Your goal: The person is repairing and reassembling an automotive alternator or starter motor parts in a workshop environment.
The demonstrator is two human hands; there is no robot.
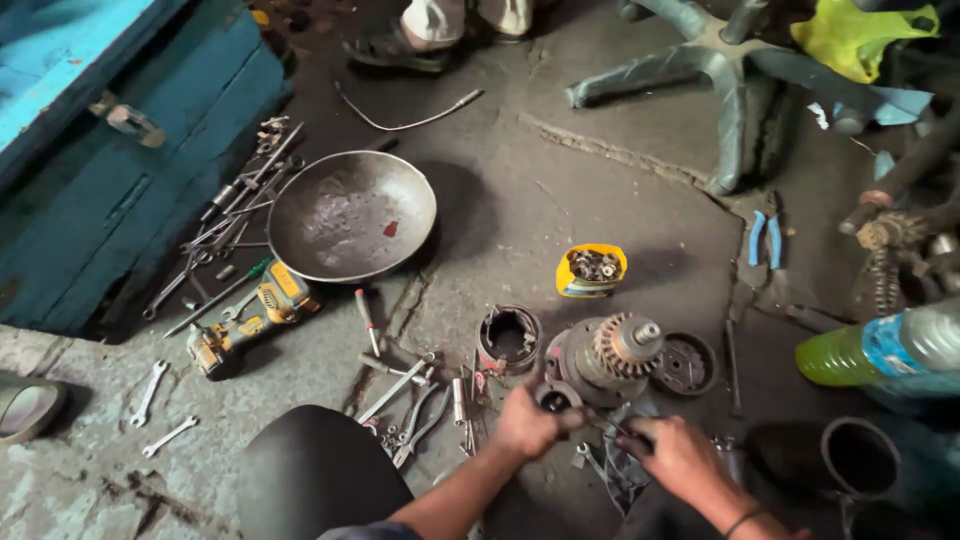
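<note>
My left hand (527,424) grips a small round black ring-shaped part (557,397) just above the floor. Close to its right, my right hand (676,455) is closed around a thin dark tool (606,424) whose tip points at that part. Behind them lies a motor armature with a toothed gear end (612,350), a hollow cylindrical housing (509,338) to its left and a dark round end cover (685,364) to its right. A dark rag lies under my right hand.
A big metal bowl (350,214), a yellow cordless driver (250,322), loose wrenches (150,392) and pliers (414,418) lie left. A yellow cup of small parts (592,270), blue-handled pliers (765,238), a green bottle (880,352), a chair base (712,80) and a black pipe (858,457) surround. Another person's feet (432,28) are at the top.
</note>
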